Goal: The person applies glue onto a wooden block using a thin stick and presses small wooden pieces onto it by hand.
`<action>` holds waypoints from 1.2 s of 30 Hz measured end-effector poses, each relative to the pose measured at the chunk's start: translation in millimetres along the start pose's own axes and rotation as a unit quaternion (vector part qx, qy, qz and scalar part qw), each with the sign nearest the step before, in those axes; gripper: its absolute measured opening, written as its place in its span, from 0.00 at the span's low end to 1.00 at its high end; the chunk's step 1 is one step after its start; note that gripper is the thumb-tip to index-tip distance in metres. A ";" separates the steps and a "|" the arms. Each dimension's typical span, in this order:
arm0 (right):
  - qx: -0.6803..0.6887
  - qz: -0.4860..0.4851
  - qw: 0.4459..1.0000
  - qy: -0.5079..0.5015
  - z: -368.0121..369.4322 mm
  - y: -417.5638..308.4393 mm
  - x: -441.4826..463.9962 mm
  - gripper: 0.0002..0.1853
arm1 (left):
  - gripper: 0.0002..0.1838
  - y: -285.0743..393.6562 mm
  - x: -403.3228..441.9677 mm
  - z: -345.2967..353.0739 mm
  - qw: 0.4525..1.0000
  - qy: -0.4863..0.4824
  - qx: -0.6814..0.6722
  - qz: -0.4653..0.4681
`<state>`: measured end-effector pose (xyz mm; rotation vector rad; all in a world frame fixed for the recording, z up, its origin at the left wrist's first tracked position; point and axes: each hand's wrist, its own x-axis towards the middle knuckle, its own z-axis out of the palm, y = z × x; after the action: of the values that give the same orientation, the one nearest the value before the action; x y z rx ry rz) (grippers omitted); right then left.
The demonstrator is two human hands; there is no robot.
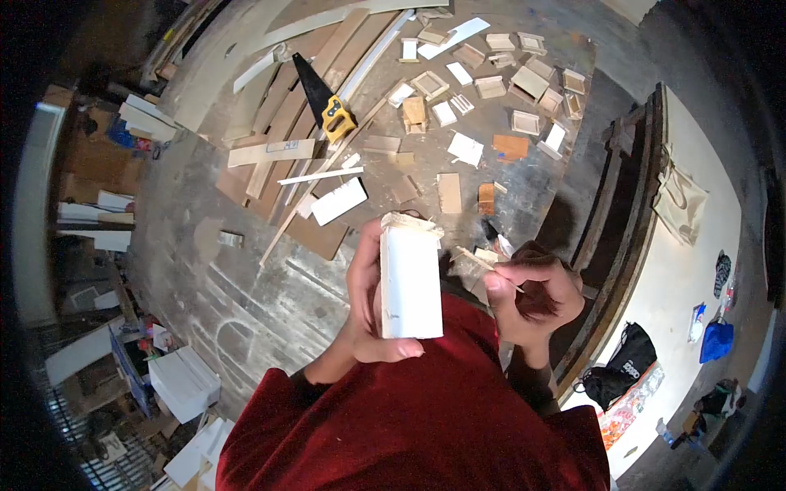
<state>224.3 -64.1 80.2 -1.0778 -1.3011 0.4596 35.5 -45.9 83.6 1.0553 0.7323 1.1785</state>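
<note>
My left hand (367,303) is wrapped round a small wooden box (413,282) with a smooth white face turned up and rough pale wood along its top edge. The thumb presses on the near end. Just to the right, my right hand (536,299) pinches a thin wooden stick (511,282) between thumb and fingertips, its tip pointing up and left towards the box. The stick and the box are apart. Beyond the right hand lies a small dark-and-white item (497,237) that I cannot make out.
On the floor ahead lie a handsaw (336,119) with a yellow handle, long wooden boards (278,155), and several small wooden frames (491,87). To the right runs a bench (696,270) bearing a black bag (626,364). Scrap and white boxes (184,383) crowd the left.
</note>
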 end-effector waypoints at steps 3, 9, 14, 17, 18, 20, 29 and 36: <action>-0.008 0.009 0.995 -0.101 -20.6 -1.0 1.5 0.06 | 0.63 -12.6 -1.4 2.4 0.994 -0.050 0.051 0.088; 0.051 -0.009 0.997 -0.060 -24.4 5.2 -7.1 0.09 | 0.58 -9.8 0.5 18.8 0.961 -0.137 0.171 0.168; 0.037 -0.049 0.996 -0.066 -33.1 -3.7 -2.3 0.08 | 0.55 -16.1 -2.0 28.5 0.957 -0.139 0.189 0.169; 0.053 -0.016 0.997 -0.049 -44.4 1.6 -11.1 0.07 | 0.55 -15.0 0.6 28.4 0.957 -0.145 0.177 0.177; 0.055 0.002 0.997 -0.047 -47.0 4.1 -12.7 0.07 | 0.55 -14.0 1.4 28.1 0.957 -0.144 0.176 0.180; 0.054 0.032 0.997 -0.046 -47.1 5.0 -15.6 0.07 | 0.55 -11.8 1.2 27.6 0.958 -0.144 0.177 0.172; 0.018 0.006 0.997 -0.078 -17.9 1.8 -9.1 0.07 | 0.56 -9.9 7.9 -8.4 0.971 -0.153 0.151 0.104; 0.069 0.171 0.982 -0.026 1.7 49.5 -21.0 0.06 | 0.57 -5.3 29.1 -59.0 0.974 -0.174 0.110 0.094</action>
<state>231.0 -56.8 27.3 -1.1810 -1.1130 0.8293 -7.8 -2.4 59.1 1.4993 0.5011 1.0480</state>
